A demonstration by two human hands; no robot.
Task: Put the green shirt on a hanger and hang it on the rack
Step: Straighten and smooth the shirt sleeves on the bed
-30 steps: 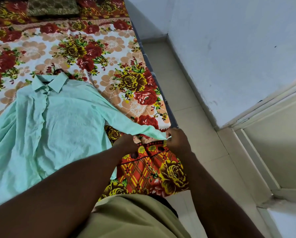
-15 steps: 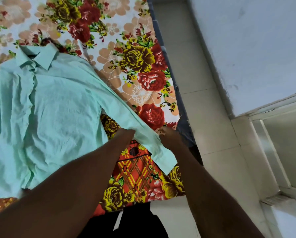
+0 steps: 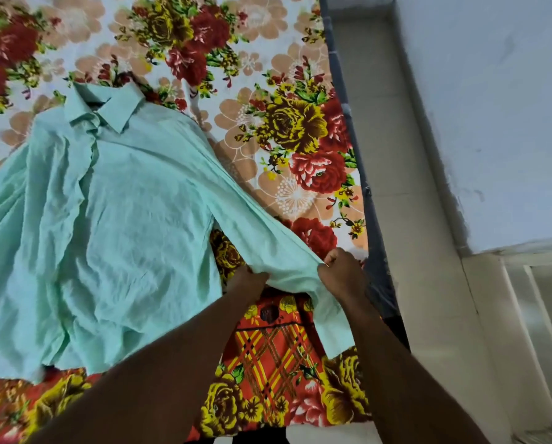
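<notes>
I am looking down from the head camera at a bed covered by a floral bedsheet (image 3: 268, 75) in red, yellow and peach. The green shirt (image 3: 124, 219), pale mint and creased, lies spread flat on the sheet with its front up. Its collar (image 3: 108, 107) points away from me, toward the top of the view.

Both bare arms reach in from the bottom edge to one long sleeve (image 3: 262, 238), which runs out toward the bed's right edge. The right hand (image 3: 342, 274) is closed in a fist, pinching the sleeve's upper edge between thumb and curled fingers. The left hand (image 3: 247, 280) holds the sleeve's lower edge just beside the shirt's body. Its fingertips go under the cloth, so I cannot see how they lie. The fabric between the two hands is raised and pulled fairly taut.

Past the right hand, the cuff (image 3: 335, 331) hangs down toward me over the sheet's orange checked border.

To the right of the bed are a pale tiled floor (image 3: 396, 155) and a white wall (image 3: 492, 107).
</notes>
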